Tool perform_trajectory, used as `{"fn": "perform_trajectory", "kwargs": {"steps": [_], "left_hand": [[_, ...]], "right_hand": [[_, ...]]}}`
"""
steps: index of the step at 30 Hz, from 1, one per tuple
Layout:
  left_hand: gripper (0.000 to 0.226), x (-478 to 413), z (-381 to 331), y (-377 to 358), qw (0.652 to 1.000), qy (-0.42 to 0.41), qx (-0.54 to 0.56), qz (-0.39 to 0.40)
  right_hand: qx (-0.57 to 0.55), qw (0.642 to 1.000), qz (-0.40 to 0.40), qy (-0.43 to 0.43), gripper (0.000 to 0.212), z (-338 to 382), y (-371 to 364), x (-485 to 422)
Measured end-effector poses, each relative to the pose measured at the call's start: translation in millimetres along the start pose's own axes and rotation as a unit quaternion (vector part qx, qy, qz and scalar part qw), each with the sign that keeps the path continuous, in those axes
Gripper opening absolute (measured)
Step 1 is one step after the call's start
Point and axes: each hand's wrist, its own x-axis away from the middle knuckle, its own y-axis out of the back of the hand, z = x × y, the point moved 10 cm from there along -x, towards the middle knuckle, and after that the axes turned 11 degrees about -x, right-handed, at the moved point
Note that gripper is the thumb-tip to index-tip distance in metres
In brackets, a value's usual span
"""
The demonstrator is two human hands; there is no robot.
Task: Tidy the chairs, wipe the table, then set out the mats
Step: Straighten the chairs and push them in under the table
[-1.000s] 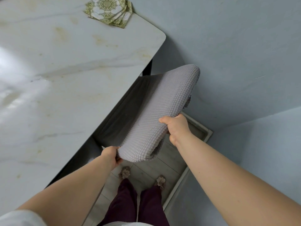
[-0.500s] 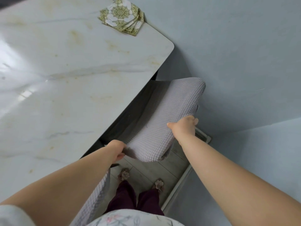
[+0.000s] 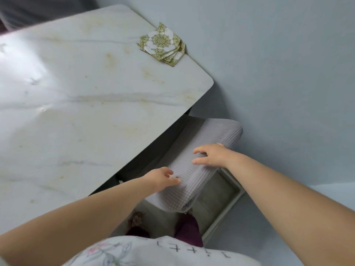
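A chair (image 3: 213, 139) with a grey waffle-knit cover stands at the table's near right edge, its seat hidden under the tabletop. My left hand (image 3: 163, 176) rests on the near end of the chair's back, fingers spread. My right hand (image 3: 211, 154) lies flat on top of the back, fingers apart. Neither hand grips the cover. The white marble table (image 3: 76, 112) has yellowish stains. A stack of green and white patterned mats (image 3: 162, 46) sits near the table's far right corner.
A pale blue wall (image 3: 278, 73) runs close along the right of the chair. White skirting (image 3: 226, 210) borders the tiled floor beside my feet. A dark shape (image 3: 28, 10) lies beyond the table's far edge.
Both hands let go of the chair back's edges and now lie open on top of it. The chair slid further under the table. My view has risen and swung left.
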Motion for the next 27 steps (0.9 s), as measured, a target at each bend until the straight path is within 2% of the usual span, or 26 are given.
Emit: {"fn": "perform_trajectory", "kwargs": {"steps": [2, 4, 6, 8, 10, 12, 17, 22, 27], "left_hand": [[0.082, -3, -17, -14, 0.999, -0.021, -0.041, 0.024], [0.093, -5, -35, -30, 0.995, -0.028, -0.087, 0.031], [0.105, -3, -47, -45, 0.991, -0.025, -0.131, 0.015], [0.104, -2, -57, -54, 0.982, -0.010, -0.179, -0.056], [0.088, 0, -63, -52, 0.969, 0.008, -0.204, -0.141], [0.075, 4, -65, -46, 0.956, 0.022, -0.219, -0.192], [0.061, 9, -72, -45, 0.940, 0.038, -0.265, -0.211], [0.058, 13, -71, -32, 0.936, 0.058, -0.265, -0.225], [0.048, 12, -69, -14, 0.933, 0.073, -0.272, -0.222]], "right_hand": [[-0.002, 0.994, 0.111, 0.011, 0.082, -9, 1, -2], [0.122, 0.977, 0.169, 0.033, 0.096, -24, 10, -6], [0.289, 0.939, 0.163, 0.095, 0.100, -32, 20, -14], [0.399, 0.890, 0.113, 0.188, 0.083, -35, 22, -21], [0.407, 0.870, 0.036, 0.276, 0.051, -30, 22, -19], [0.382, 0.864, -0.027, 0.326, 0.035, -23, 23, -13], [0.365, 0.842, -0.066, 0.392, 0.029, -20, 24, -11], [0.381, 0.836, -0.069, 0.389, 0.037, -15, 31, -14], [0.391, 0.833, -0.067, 0.386, 0.036, -3, 35, -29]]}}
